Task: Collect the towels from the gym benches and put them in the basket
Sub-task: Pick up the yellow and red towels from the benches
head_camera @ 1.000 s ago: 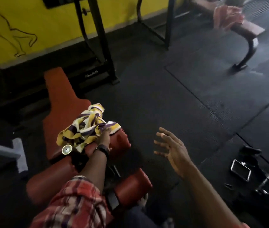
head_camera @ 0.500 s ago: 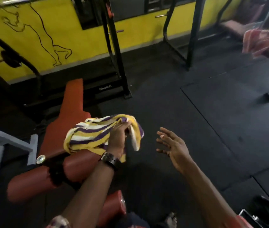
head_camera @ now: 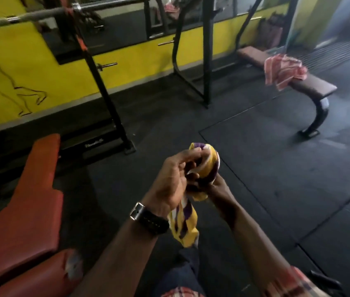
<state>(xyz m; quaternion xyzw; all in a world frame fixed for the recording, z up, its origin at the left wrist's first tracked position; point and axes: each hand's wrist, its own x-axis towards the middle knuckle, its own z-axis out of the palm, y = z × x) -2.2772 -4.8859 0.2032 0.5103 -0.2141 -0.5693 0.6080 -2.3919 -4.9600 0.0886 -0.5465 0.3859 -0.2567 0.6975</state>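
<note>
A yellow, purple and white striped towel (head_camera: 207, 162) is bunched up in front of me, above the black floor. My left hand (head_camera: 171, 182), with a black watch on its wrist, grips the towel from the left. My right hand (head_camera: 217, 188) holds it from below on the right. A loose end of the towel hangs down between my forearms. A pink and white striped towel (head_camera: 283, 69) lies draped over a brown flat bench (head_camera: 313, 86) at the far right. No basket is in view.
An orange padded bench (head_camera: 30, 202) stands at the lower left, bare of towels. Black rack uprights (head_camera: 105, 99) and a barbell (head_camera: 30, 16) stand along the yellow wall. Black rubber mats cover the floor between the benches.
My left hand lifted the striped towel off the orange bench and carried it right to the middle. My right hand closed in and took hold of it. The view tilted upward.
</note>
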